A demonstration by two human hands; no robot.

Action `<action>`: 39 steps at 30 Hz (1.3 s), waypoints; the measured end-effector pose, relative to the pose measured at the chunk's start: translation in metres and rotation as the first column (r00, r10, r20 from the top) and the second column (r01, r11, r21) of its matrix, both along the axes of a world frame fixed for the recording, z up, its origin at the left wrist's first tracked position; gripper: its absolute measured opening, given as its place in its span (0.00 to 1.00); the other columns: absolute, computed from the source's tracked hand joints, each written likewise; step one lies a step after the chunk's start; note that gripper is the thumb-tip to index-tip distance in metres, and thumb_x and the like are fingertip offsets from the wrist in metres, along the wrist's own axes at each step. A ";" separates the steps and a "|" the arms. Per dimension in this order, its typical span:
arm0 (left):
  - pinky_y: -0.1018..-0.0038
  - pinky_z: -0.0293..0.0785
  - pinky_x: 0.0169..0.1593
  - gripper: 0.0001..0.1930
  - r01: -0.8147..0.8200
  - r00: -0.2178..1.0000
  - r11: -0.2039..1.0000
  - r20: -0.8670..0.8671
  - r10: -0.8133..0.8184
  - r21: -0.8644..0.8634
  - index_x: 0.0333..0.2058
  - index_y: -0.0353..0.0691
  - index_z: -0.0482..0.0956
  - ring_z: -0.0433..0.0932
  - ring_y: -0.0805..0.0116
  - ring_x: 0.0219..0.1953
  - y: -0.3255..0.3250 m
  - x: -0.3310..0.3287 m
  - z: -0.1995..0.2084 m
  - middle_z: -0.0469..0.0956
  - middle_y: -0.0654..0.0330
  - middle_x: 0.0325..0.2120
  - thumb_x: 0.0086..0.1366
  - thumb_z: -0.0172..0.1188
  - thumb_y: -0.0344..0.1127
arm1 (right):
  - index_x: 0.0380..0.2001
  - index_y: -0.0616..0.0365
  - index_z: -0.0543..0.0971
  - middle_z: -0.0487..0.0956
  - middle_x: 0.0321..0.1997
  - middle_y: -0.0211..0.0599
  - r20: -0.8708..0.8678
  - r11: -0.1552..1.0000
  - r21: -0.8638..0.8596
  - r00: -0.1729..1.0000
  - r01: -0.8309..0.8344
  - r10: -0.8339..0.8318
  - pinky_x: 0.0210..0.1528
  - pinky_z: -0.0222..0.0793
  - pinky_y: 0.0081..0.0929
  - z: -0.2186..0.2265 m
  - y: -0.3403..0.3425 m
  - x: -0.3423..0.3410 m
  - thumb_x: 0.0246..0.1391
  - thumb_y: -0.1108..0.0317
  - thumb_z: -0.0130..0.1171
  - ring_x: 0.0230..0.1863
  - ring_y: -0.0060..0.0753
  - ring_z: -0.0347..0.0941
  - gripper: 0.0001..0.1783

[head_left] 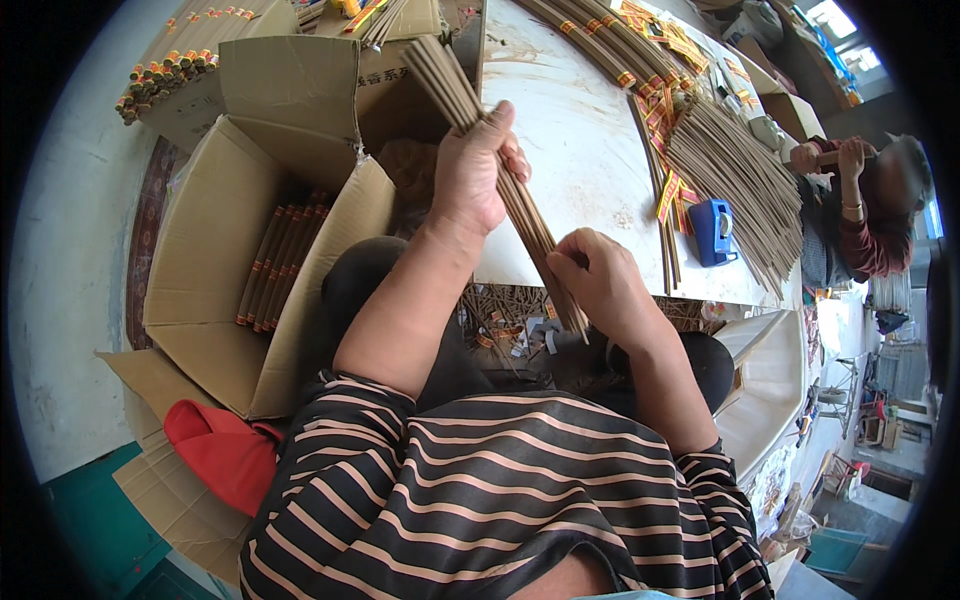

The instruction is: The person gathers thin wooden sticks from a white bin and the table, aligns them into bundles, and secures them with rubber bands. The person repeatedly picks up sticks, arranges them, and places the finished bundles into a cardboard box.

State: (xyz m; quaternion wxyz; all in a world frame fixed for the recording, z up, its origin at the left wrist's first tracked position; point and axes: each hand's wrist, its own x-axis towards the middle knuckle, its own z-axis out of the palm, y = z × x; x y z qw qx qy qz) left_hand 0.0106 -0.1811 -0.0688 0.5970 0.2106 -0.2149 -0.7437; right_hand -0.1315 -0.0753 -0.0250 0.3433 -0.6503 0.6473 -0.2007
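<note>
My left hand (476, 172) is wrapped round a bundle of brown incense sticks (528, 215), which slants from upper left to lower right in front of me. At the lower part of this bundle, the curled fingers of my right hand (603, 283) pinch at the sticks; the fingertips are partly hidden. Behind my right hand, on the white table (560, 130), lies a spread pile of loose incense sticks (735, 185). A blue tape dispenser (712, 232) stands at the near side of that pile, beside red and yellow paper labels (674, 196).
On my left is an open cardboard box (205, 245) with several labelled bundles (283, 262) inside. Wrapped bundles (590, 40) lie at the table's far side. A red cloth (222, 452) hangs by the box. Another person (875, 210) works at the right, near a white tub (765, 375).
</note>
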 end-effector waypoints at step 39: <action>0.78 0.64 0.22 0.14 -0.060 0.998 0.991 0.037 0.056 0.116 0.17 0.47 0.67 0.66 0.77 0.14 -0.010 0.028 0.012 0.68 0.68 0.12 0.60 0.60 0.36 | 0.32 0.60 0.66 0.66 0.17 0.26 0.258 0.965 0.247 0.966 -0.084 0.018 0.16 0.61 0.17 -0.027 -0.002 0.031 0.52 0.73 0.55 0.14 0.17 0.63 0.07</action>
